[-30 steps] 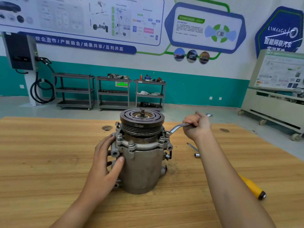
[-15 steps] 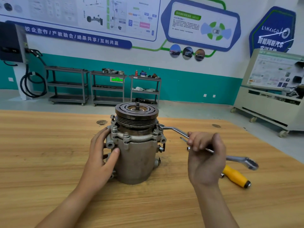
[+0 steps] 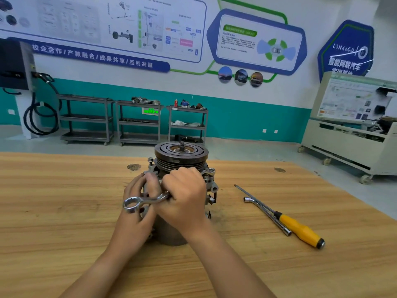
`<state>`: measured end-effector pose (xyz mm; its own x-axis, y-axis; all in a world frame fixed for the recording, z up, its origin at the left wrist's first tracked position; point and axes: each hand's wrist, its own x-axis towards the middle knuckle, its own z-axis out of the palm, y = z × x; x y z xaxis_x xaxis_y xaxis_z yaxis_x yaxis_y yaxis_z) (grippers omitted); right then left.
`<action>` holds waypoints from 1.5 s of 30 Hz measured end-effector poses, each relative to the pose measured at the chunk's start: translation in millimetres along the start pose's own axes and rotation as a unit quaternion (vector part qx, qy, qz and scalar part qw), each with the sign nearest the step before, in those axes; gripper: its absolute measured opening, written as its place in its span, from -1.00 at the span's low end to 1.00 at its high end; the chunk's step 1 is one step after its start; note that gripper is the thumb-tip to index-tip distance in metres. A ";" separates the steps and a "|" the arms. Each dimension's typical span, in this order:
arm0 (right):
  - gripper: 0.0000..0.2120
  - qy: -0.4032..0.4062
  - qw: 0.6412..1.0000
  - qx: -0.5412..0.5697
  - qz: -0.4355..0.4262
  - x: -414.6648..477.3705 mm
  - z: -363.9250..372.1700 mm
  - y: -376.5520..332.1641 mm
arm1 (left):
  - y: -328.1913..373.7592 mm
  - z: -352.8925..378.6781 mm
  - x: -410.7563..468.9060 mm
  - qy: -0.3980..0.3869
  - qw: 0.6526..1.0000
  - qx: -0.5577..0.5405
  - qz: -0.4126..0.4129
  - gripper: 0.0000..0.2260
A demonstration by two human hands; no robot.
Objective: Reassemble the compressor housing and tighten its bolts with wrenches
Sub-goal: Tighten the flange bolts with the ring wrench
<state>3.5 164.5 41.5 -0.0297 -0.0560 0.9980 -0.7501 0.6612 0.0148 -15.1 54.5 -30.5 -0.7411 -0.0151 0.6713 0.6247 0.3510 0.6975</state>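
Grey metal compressor (image 3: 181,157) stands upright on the desk (image 3: 64,211), central and toward the far edge, housing closed, bolts (image 3: 211,170) in the flange, a back-left one standing proud, so tightening looks unfinished. Right hand (image 3: 184,196) has its grip closed tight round the wrench (image 3: 150,200), ring end free. Left hand (image 3: 135,220) curls round the compressor's side.

A vehicle-training workshop: printed boards (image 3: 120,29) with car and chassis diagrams cover the wall, a wall charger (image 3: 15,65) with a looped black cable hangs at the left, three metal shelf trolleys (image 3: 86,119) hold parts, and a display rig (image 3: 352,134) on castors stands at the right. On the wooden worktop (image 3: 64,211) stands a grimy compressor (image 3: 181,155), with a yellow-handled screwdriver (image 3: 300,231) and a socket key (image 3: 264,209) beside it; the right hand (image 3: 184,203) holds a wrench (image 3: 148,201)
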 end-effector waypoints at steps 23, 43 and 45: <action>-0.42 0.199 0.477 0.553 0.654 66.0 -55.7 129.6 | 1.0 -2.9 0.2 0.004 1.000 -0.011 -0.015 -0.53; -0.41 0.240 0.477 0.608 0.587 21.7 -70.7 129.0 | 0.0 -2.5 -1.3 0.003 1.000 -0.015 -0.013 -0.54; -0.42 0.253 0.540 0.580 0.555 17.1 -82.8 107.8 | 0.2 -2.5 -2.2 -0.004 1.000 -0.010 -0.017 -0.53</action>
<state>-23.2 296.7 65.3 -0.9220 0.2991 0.2460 -0.3741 -0.8522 -0.3658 -12.7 52.3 -31.2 -0.7640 -0.0199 0.6450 0.6036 0.3312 0.7252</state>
